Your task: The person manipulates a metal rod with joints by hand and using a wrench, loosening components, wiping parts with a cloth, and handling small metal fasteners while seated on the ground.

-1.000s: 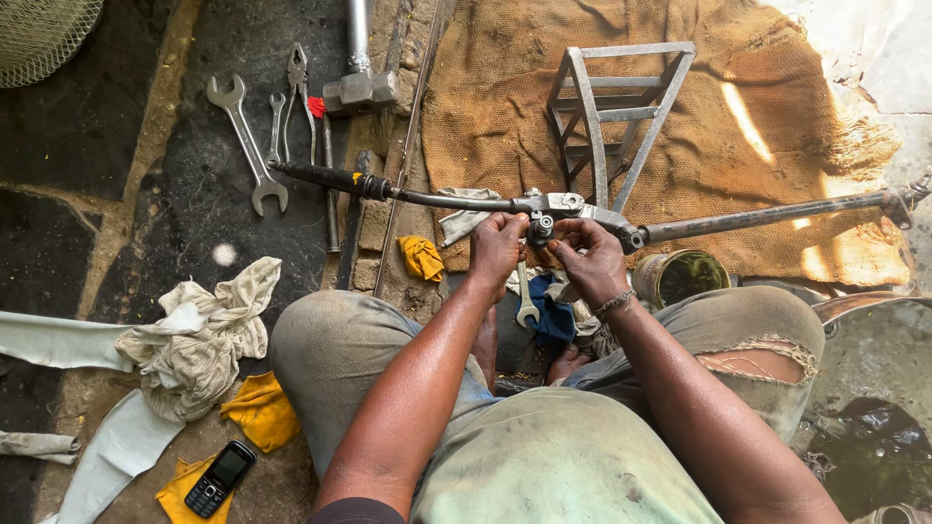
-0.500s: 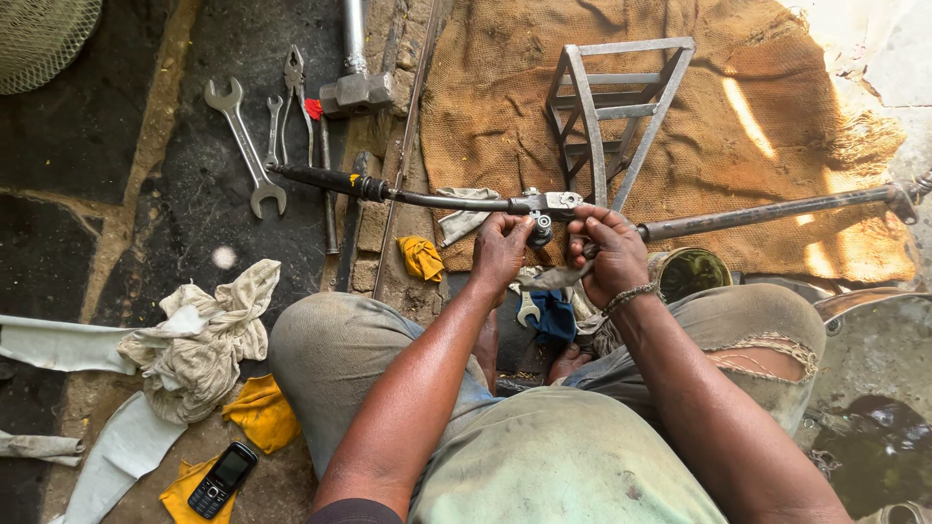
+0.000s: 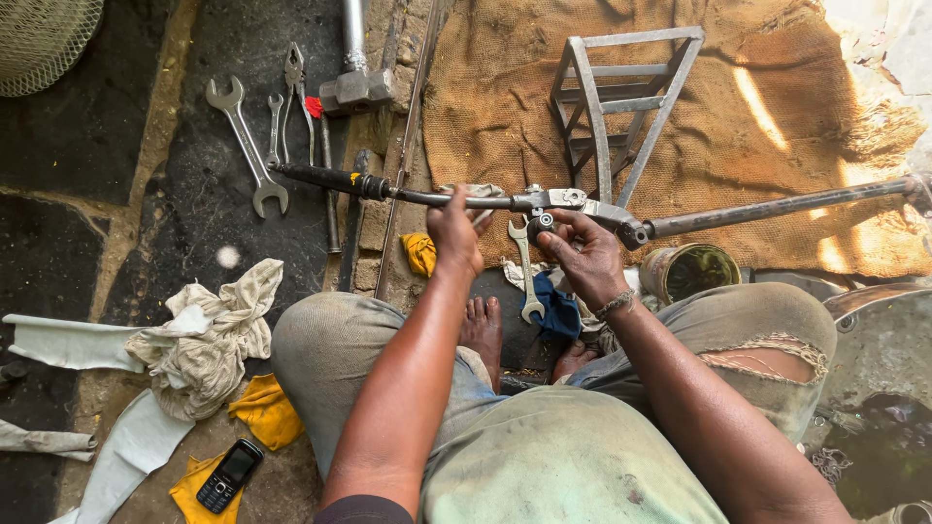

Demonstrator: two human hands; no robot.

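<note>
While the left hand (image 3: 454,231) wrapped its fingers around the long steering rod (image 3: 466,201) held over the knees, the right hand (image 3: 582,254) seemingly pinched its central fitting (image 3: 553,201), a small spanner (image 3: 525,267) dangling beneath.

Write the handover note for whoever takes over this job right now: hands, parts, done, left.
Left hand: gripping the long metal rod left of its middle joint, holding it across the knees.
Right hand: fingers at the underside of the joint, no tool in it.
Small spanner: below the joint, between the hands.
Large spanner, pliers and hammer: on the ground, upper left.
Done: rod is up and steadied.
Left: the joint work; how tight it is cannot be told.
</note>
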